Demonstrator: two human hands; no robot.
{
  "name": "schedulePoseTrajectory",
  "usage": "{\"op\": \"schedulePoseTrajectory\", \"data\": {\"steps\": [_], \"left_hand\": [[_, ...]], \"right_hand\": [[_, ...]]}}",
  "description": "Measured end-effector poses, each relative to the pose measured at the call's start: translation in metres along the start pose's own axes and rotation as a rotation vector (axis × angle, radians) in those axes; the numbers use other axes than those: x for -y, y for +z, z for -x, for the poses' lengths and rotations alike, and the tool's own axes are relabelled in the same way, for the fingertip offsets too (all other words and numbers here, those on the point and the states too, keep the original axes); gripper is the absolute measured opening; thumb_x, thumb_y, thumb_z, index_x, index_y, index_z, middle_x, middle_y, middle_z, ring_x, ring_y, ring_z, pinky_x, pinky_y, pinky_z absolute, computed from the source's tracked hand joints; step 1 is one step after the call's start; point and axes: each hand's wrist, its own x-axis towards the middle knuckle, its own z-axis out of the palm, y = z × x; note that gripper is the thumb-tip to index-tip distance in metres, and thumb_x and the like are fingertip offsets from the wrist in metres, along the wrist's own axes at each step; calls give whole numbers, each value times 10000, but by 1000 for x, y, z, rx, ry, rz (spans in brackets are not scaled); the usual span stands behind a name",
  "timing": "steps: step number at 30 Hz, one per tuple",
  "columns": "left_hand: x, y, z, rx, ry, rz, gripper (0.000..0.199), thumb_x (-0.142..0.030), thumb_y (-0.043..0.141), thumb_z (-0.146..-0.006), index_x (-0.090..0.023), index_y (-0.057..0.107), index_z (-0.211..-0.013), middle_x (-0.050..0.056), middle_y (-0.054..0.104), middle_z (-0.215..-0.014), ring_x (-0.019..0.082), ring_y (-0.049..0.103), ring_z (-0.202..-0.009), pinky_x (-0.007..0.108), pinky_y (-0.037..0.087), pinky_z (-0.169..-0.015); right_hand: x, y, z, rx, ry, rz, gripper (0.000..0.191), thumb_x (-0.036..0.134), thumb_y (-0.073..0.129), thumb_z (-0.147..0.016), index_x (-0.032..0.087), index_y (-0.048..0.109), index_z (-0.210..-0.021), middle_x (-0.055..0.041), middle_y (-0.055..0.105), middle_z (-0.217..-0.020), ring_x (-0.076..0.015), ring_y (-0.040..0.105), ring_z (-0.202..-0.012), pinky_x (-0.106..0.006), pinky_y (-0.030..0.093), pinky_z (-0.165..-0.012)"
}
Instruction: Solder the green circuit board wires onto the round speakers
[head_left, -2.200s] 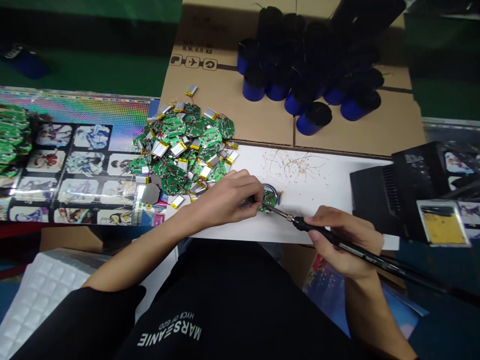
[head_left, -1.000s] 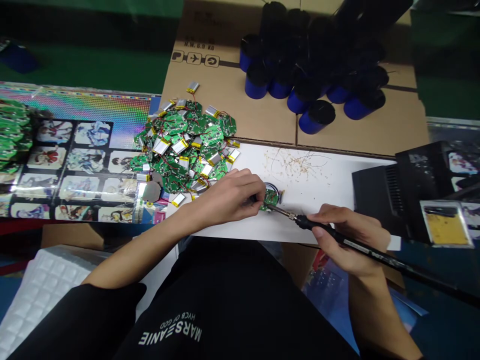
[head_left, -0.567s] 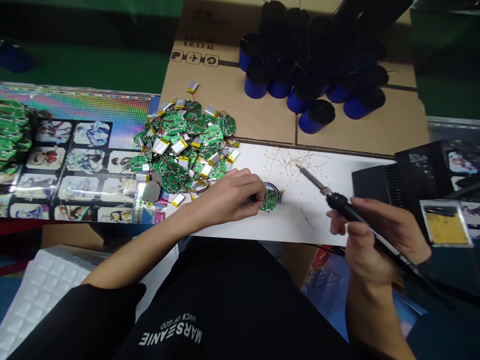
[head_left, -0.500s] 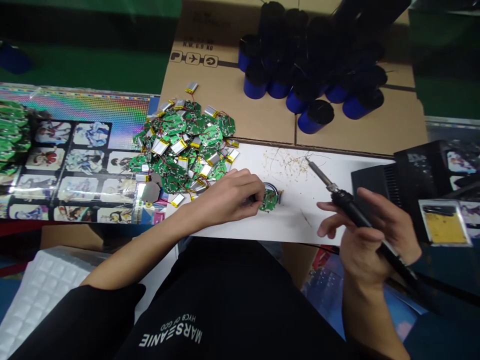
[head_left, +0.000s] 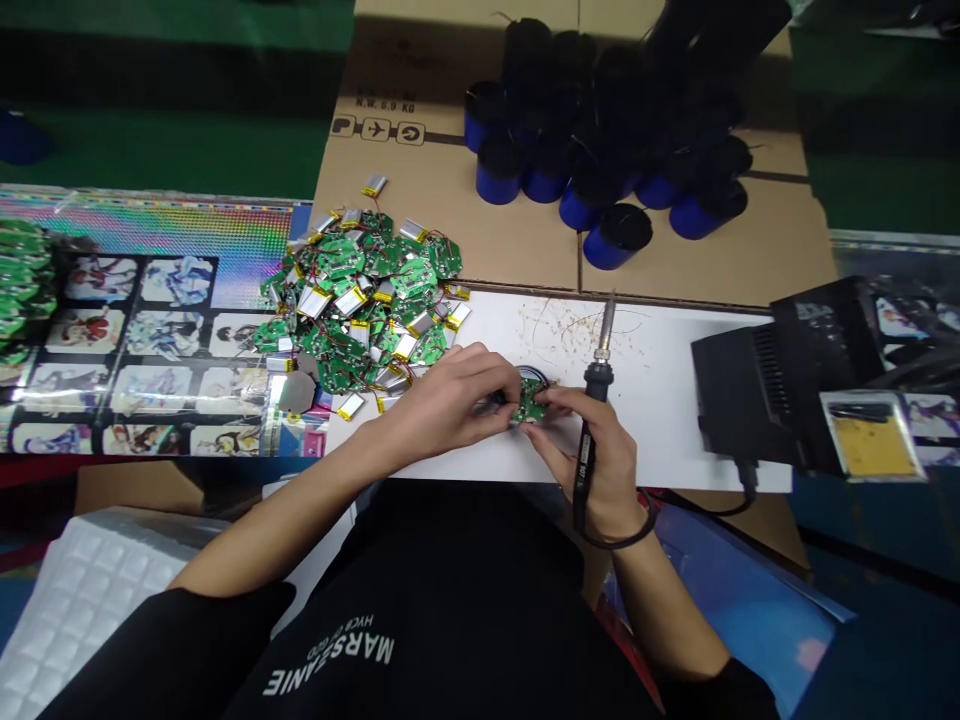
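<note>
A small green circuit board point(head_left: 531, 402) lies at a round dark-rimmed part on the white tabletop point(head_left: 675, 440). My left hand point(head_left: 480, 395) is closed on the board's left side, its fingertips pressed together there. From the right, my right hand point(head_left: 592, 440) touches the board with thumb and forefinger and also holds a black soldering iron point(head_left: 589, 440), its metal tip pointing away from me. The iron's cable loops round by the wrist. Left of my hands is a pile of green boards point(head_left: 341, 360) with silver and yellow batteries wired to them.
Blue cylinders with black tops point(head_left: 619, 237) stand on cardboard point(head_left: 420, 190) at the back. On the right are a black soldering station point(head_left: 739, 390) and a yellow sponge tray point(head_left: 874, 437). Wire scraps point(head_left: 562, 325) lie behind my hands. Printed picture sheets point(head_left: 161, 340) cover the left side.
My right hand has come left to the board from beside the station, and the iron has turned more upright in view. My left hand has stayed at the board. The view has shifted slightly.
</note>
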Motion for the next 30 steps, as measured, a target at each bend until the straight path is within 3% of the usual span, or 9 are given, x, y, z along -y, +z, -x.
{"op": "schedulePoseTrajectory", "data": {"steps": [7,12,17,20,24,30], "left_hand": [[-1,8,-1,-123,11,-51,94,-246,656,-1056,-209,724,-1003,39,797,-1080,199,645,-1005,362,490,-951],[-5,5,-5,-73,31,-163,47,-215,684,-1030,-199,727,-1017,30,803,-1087,213,632,-1007,360,447,-886],[-5,3,-5,-65,25,-156,48,-216,684,-1038,-190,724,-1034,32,792,-1087,213,628,-1000,361,433,-894],[-2,2,-4,-56,20,-60,62,-219,666,-1058,-188,718,-1042,41,773,-1093,208,638,-1013,357,460,-935],[2,2,-3,-16,31,33,94,-250,642,-1083,-185,707,-1063,61,749,-1114,207,639,-1047,353,483,-962],[0,-2,-9,63,54,-74,149,-264,596,-1100,-189,721,-1074,78,738,-1168,231,599,-1074,377,489,-972]], "right_hand": [[-4,-16,-21,108,-66,7,437,171,784,-948,300,628,-1334,-64,792,-1199,-257,748,-1095,-442,650,-950],[5,-3,-19,10,-68,-29,442,125,786,-928,312,624,-1295,-43,801,-1149,-252,763,-1054,-460,632,-945],[8,8,-15,-107,-62,24,393,104,786,-931,300,647,-1241,-4,811,-1037,-218,782,-892,-440,632,-913],[5,6,-14,-84,-69,51,403,107,785,-933,289,643,-1263,7,806,-984,-196,742,-800,-412,633,-858],[0,1,-14,-32,-109,44,425,87,764,-934,280,628,-1287,-8,802,-1009,-198,741,-826,-397,645,-832],[-1,-9,-11,16,-101,10,390,103,765,-943,281,649,-1270,-27,815,-1063,-214,788,-955,-399,665,-894]]}}
